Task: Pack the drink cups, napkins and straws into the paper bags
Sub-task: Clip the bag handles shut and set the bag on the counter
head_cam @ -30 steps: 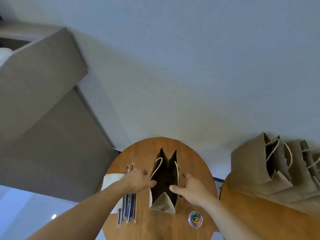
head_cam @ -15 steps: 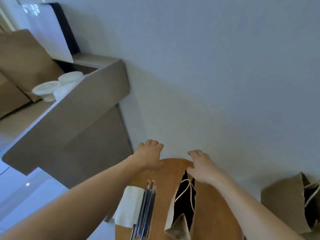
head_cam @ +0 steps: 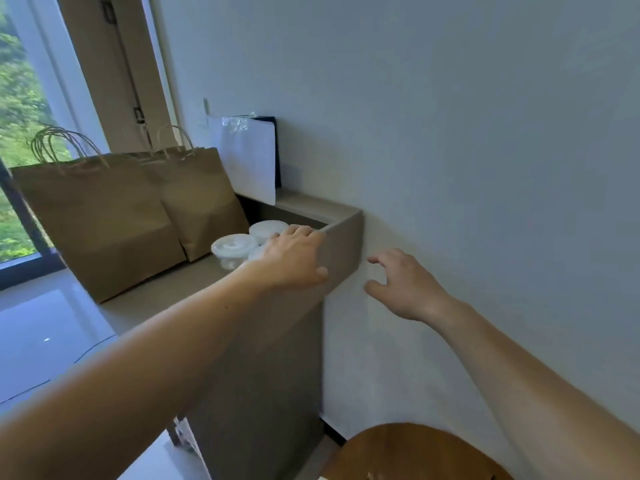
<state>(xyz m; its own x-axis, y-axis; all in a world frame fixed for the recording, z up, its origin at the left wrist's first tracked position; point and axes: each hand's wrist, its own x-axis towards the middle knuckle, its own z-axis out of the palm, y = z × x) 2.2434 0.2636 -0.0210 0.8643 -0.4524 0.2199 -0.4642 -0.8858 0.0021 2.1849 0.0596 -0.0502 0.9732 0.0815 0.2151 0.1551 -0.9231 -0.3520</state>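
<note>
So a second ago both hands were holding the open bag's mouth apart on the round wooden tabletop (head_cam: 415,452), with the straws and napkin lying next to it. Now that's all dropped out of sight. Only a curve of that tabletop shows, down at 6 o'clock, and the person has swung round to the grey tabletop (head_cam: 166,292) against the wall (head_cam: 450,133).

The left hand (head_cam: 294,259) is stretched out over the raised side panel (head_cam: 341,247). Its fingers are loosely bent and the grip has nothing in it that I can see. The drink cups (head_cam: 234,247), white lids on, sit right at its 9 o'clock. One is half hidden under the hand, and I can't tell if the fingers are touching it yet. The right hand (head_cam: 410,289) floats at 3 o'clock of the left one, near the wall, fingers spread, grip empty.

More paper bags (head_cam: 104,220) stand flat and upright at about 9 o'clock of the cups, handles up.

My read: the bag is opened and ready back there, so this is the cup-fetching step. Nothing is packed into that bag yet as far as I can tell, so it's early going. The next bit is just closing round a cup and keeping it level on the way back.
</note>
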